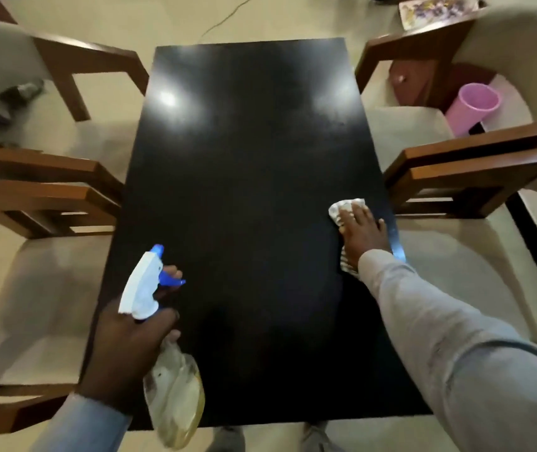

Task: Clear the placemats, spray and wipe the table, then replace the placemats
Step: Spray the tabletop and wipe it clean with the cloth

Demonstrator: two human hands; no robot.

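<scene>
On the table point(244, 190), right hand point(363, 234) presses cloth point(342, 208) flat.

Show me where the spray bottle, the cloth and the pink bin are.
spray bottle point(143, 288): head view, on its white spray head.
cloth point(342, 207): head view, on the part beyond the right hand's fingertips.
pink bin point(475, 106): head view, on its side wall.

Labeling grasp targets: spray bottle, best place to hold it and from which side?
Take the spray bottle at the narrow neck under the white head, coming from behind, opposite the nozzle. The neck suits a closed fist and leaves a finger free for the blue trigger, as the left hand shows.
</scene>
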